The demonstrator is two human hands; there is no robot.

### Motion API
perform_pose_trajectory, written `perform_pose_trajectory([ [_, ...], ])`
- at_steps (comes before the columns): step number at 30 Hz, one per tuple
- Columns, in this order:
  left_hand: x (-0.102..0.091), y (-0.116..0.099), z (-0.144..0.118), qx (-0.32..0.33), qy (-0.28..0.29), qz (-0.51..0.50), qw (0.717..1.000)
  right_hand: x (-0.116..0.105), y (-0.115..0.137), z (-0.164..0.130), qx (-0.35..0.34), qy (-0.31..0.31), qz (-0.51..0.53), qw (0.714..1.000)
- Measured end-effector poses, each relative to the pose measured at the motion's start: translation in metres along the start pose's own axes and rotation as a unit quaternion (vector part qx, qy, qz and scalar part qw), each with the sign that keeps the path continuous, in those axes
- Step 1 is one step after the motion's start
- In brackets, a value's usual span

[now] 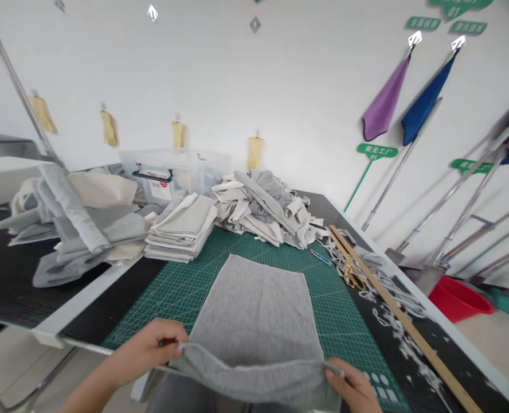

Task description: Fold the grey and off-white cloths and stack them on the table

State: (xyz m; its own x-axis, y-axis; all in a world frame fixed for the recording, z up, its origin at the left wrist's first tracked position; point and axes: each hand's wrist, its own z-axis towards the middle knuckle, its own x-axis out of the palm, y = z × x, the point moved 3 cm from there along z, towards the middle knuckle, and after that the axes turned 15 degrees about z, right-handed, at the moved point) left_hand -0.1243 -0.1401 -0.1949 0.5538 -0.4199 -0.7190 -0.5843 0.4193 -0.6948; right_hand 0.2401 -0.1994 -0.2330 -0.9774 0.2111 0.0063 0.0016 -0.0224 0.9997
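Note:
A grey cloth lies spread over the green cutting mat, its near edge raised off the mat. My left hand pinches that edge at its left corner. At the right corner, my right hand grips the same edge between thumb and fingers. Between the hands the fabric sags slightly and hangs toward me. Left of the cloth's far end sits a stack of folded grey cloths.
Behind the mat is a heap of fabric scraps. Rolled cloth and a clear plastic bin stand left. Along the right lie a blue cutter, gold-handled scissors, a wooden strip and thread trimmings. A red basin is beyond the table.

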Motion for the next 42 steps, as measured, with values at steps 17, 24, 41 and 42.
perform_pose_trajectory([
  [17, -0.049, 0.04, 0.151, -0.081, -0.112, -0.028, 0.99, -0.01, 0.026, 0.124, -0.028, -0.006, 0.006, 1.0],
  [24, -0.019, 0.082, 0.2, -0.169, -0.078, 0.049, 0.981, -0.012, -0.009, 0.17, 0.015, -0.056, -0.211, 0.976],
  [41, 0.002, 0.09, 0.204, -0.269, -0.187, 0.223, 0.918, -0.002, -0.024, 0.17, 0.011, -0.084, -0.381, 0.921],
  [42, 0.003, 0.089, 0.204, -0.276, -0.191, 0.224, 0.915, -0.003, -0.025, 0.17, 0.012, -0.088, -0.382, 0.92],
])
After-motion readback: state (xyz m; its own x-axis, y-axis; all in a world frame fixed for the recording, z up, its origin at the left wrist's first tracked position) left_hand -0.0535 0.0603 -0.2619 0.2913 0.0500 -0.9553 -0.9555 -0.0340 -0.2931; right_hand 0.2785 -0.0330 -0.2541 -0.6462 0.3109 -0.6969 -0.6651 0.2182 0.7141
